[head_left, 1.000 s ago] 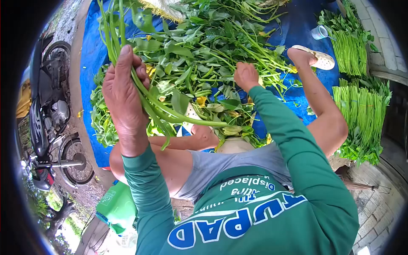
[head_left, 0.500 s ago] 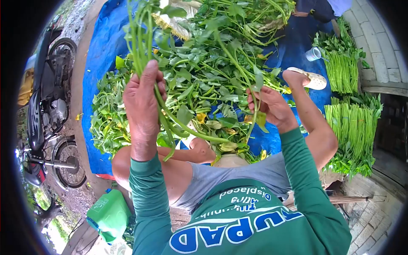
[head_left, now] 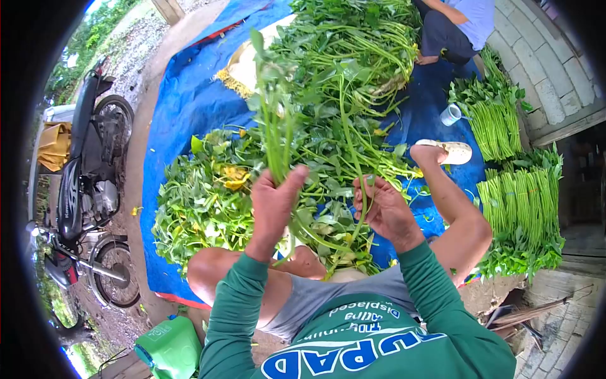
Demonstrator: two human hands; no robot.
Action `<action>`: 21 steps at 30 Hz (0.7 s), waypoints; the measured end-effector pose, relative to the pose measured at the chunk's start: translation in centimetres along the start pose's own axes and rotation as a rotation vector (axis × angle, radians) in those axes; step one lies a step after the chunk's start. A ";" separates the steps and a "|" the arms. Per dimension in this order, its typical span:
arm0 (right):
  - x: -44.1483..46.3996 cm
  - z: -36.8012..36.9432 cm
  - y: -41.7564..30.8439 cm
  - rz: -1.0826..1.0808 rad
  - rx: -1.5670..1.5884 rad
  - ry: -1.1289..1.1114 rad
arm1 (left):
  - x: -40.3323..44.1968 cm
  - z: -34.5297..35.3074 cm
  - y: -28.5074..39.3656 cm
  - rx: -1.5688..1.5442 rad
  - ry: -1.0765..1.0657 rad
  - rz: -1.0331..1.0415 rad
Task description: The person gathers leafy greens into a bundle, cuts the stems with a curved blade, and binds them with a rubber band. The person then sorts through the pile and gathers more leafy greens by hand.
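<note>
My left hand point(head_left: 273, 207) is closed around a small bunch of water spinach point(head_left: 276, 139), its stems and leaves pointing away from me and slightly blurred. Below that fist, stem ends curve toward my lap. To its right, my right hand point(head_left: 386, 208) pinches a single long water spinach stem point(head_left: 348, 129), which rises leafy above the fingers and bends down beneath them. Under and beyond both hands spreads a loose heap of water spinach point(head_left: 202, 211), with some yellowed leaves among the green.
A blue tarp point(head_left: 183, 107) lies under everything. Trimmed bundles point(head_left: 521, 202) are lined up at right, near a white cup point(head_left: 451, 115). Another person point(head_left: 451, 28) crouches at the far right. A motorcycle point(head_left: 88, 189) and a green jug point(head_left: 169, 347) are at left.
My left hand has come down and right with its bunch, closer to my right hand. My right hand has lowered slightly, still pinching a stem. The camera view has shifted.
</note>
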State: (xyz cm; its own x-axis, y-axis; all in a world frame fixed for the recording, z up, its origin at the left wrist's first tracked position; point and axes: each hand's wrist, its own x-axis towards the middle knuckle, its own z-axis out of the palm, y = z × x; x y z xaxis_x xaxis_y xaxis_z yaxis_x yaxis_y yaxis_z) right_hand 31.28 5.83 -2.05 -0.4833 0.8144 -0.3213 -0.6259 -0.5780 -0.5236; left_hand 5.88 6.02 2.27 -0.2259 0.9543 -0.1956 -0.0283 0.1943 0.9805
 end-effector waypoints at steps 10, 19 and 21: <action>3.3 3.6 3.8 0.033 -0.176 -0.068 | -0.6 2.6 -1.2 -0.416 -0.188 -0.290; 2.6 5.1 3.7 -0.200 -0.786 0.038 | 1.0 1.3 -3.2 -0.367 -0.163 -0.135; 2.7 5.0 3.9 -0.175 -0.622 0.079 | 0.9 1.1 -2.7 -0.329 -0.142 -0.138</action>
State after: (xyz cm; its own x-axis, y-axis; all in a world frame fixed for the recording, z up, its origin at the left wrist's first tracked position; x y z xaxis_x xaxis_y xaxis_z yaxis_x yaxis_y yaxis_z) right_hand 24.42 5.52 -1.00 -0.3453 0.9086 -0.2348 -0.2087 -0.3183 -0.9247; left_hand 6.77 6.62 -0.59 -0.0615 0.9508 -0.3037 -0.3653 0.2617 0.8933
